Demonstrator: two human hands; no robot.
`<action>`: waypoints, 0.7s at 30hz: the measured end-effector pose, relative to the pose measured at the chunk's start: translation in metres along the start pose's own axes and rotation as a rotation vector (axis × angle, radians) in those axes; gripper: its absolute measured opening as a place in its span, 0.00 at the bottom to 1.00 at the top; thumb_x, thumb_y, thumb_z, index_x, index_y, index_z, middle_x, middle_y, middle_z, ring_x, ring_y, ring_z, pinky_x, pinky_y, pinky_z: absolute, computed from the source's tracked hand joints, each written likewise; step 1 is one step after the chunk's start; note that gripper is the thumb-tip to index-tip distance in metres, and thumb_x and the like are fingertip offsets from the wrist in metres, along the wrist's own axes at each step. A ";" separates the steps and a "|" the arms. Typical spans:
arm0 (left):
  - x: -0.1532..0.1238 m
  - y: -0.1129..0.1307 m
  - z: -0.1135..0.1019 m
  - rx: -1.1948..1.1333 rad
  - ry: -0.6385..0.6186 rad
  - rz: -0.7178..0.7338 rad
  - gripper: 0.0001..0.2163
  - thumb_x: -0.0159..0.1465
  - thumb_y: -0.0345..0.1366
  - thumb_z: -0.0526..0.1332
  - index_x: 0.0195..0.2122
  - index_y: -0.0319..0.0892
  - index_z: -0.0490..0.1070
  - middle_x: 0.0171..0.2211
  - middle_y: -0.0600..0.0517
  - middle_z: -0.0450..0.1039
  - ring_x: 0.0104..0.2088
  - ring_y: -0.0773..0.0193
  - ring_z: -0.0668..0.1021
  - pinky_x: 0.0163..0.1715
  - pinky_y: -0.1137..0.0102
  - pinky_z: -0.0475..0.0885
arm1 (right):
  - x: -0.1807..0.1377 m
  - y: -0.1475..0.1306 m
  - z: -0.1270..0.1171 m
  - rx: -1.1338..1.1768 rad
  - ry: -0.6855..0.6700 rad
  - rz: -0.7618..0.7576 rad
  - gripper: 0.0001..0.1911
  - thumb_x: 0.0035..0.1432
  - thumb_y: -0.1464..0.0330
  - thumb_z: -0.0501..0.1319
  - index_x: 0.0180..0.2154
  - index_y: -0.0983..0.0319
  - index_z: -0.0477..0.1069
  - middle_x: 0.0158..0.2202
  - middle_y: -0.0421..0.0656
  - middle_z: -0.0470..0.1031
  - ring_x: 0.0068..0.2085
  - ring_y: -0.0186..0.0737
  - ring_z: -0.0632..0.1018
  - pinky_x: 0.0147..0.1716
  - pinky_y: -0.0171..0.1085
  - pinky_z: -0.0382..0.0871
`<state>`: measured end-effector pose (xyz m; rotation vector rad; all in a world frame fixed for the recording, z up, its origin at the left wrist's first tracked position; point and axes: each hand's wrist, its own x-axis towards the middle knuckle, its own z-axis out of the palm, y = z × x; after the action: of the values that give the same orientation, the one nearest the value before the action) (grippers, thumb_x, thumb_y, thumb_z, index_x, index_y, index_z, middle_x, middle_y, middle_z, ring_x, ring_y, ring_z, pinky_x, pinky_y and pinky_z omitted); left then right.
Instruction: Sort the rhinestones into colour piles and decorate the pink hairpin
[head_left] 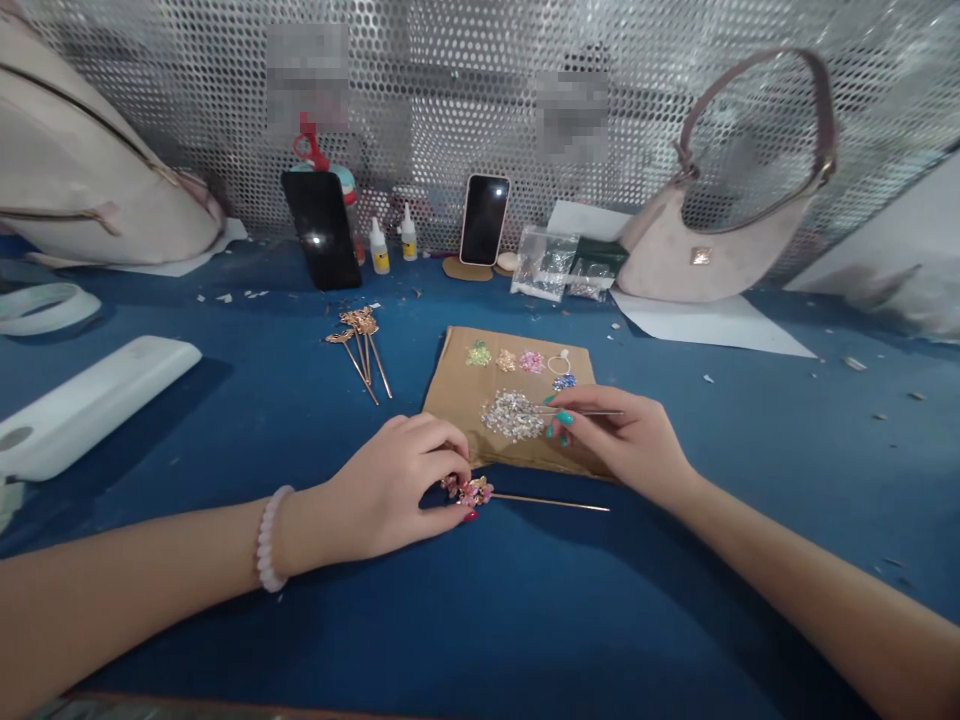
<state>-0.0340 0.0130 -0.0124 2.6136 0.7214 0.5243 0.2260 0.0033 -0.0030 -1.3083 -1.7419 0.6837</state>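
Note:
My left hand (409,485) rests on the blue table, its thumb and fingers closed around the ornamented head of a gold hairpin (551,501). Pink and gold decorations show at that head, and the long stem points right. Between the fingertips of my right hand (626,440) is a pair of thin metal tweezers (592,412), their tips at the edge of a pile of clear sparkling rhinestones (513,415). The pile lies on a piece of brown cardboard (457,385). Behind it sit small heaps of green (478,353), peach (506,360), pink (532,362) and blue stones (564,382).
Several gold hairpins (366,345) lie left of the cardboard. Farther back stand a dark phone (322,230), two glue bottles (380,250), another phone (484,222) and plastic bags (544,265). A handbag (697,245) is at right, a white device (97,405) at left.

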 end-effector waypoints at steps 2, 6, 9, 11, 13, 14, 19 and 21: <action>0.000 -0.002 0.000 -0.019 -0.018 0.000 0.07 0.61 0.38 0.62 0.37 0.42 0.71 0.42 0.49 0.69 0.42 0.59 0.71 0.42 0.64 0.62 | 0.000 0.000 -0.001 -0.022 -0.007 0.006 0.09 0.52 0.63 0.60 0.32 0.61 0.74 0.27 0.44 0.79 0.24 0.38 0.79 0.25 0.36 0.75; -0.001 -0.004 -0.004 -0.099 -0.074 0.025 0.09 0.61 0.38 0.63 0.41 0.43 0.71 0.45 0.49 0.67 0.46 0.58 0.70 0.48 0.63 0.62 | 0.002 -0.001 -0.001 -0.016 -0.002 0.011 0.08 0.50 0.63 0.63 0.29 0.61 0.74 0.27 0.43 0.79 0.24 0.37 0.78 0.25 0.35 0.75; -0.001 -0.003 -0.006 -0.138 -0.079 0.021 0.07 0.61 0.35 0.62 0.41 0.44 0.71 0.45 0.49 0.67 0.47 0.59 0.69 0.49 0.64 0.62 | 0.003 -0.003 -0.002 -0.015 0.014 0.025 0.09 0.47 0.61 0.65 0.27 0.61 0.74 0.28 0.43 0.79 0.26 0.37 0.78 0.26 0.35 0.75; -0.001 -0.003 -0.006 -0.132 -0.060 0.014 0.08 0.61 0.34 0.62 0.42 0.44 0.71 0.45 0.49 0.68 0.46 0.59 0.70 0.49 0.64 0.62 | 0.004 -0.003 -0.003 -0.019 0.025 0.028 0.10 0.47 0.60 0.65 0.27 0.61 0.74 0.28 0.44 0.79 0.27 0.38 0.78 0.26 0.35 0.75; -0.001 -0.003 -0.006 -0.115 -0.043 0.010 0.09 0.60 0.34 0.62 0.43 0.43 0.71 0.44 0.49 0.68 0.45 0.59 0.71 0.48 0.64 0.63 | 0.004 -0.002 -0.006 -0.041 0.029 0.011 0.10 0.48 0.60 0.64 0.28 0.60 0.75 0.28 0.43 0.79 0.27 0.38 0.78 0.26 0.36 0.75; -0.001 -0.003 -0.005 -0.110 -0.040 0.009 0.09 0.60 0.34 0.62 0.42 0.43 0.71 0.44 0.49 0.68 0.45 0.59 0.71 0.48 0.64 0.63 | 0.003 -0.001 -0.007 -0.070 0.018 -0.008 0.08 0.49 0.61 0.64 0.28 0.60 0.75 0.28 0.43 0.79 0.27 0.38 0.78 0.27 0.36 0.74; -0.002 -0.004 -0.005 -0.103 -0.049 0.005 0.06 0.60 0.34 0.62 0.39 0.44 0.73 0.44 0.49 0.68 0.45 0.58 0.71 0.47 0.64 0.64 | 0.002 0.007 -0.012 -0.263 -0.043 -0.094 0.06 0.51 0.65 0.60 0.27 0.58 0.75 0.29 0.42 0.79 0.28 0.40 0.79 0.28 0.37 0.74; -0.002 -0.004 -0.005 -0.106 -0.050 0.006 0.06 0.60 0.34 0.62 0.39 0.44 0.73 0.44 0.49 0.68 0.45 0.58 0.71 0.48 0.64 0.64 | 0.002 0.008 -0.011 -0.289 -0.036 -0.092 0.06 0.52 0.66 0.59 0.27 0.58 0.74 0.29 0.42 0.79 0.28 0.40 0.79 0.28 0.36 0.74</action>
<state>-0.0391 0.0166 -0.0106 2.5223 0.6518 0.4837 0.2396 0.0071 -0.0033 -1.4034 -1.9714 0.4163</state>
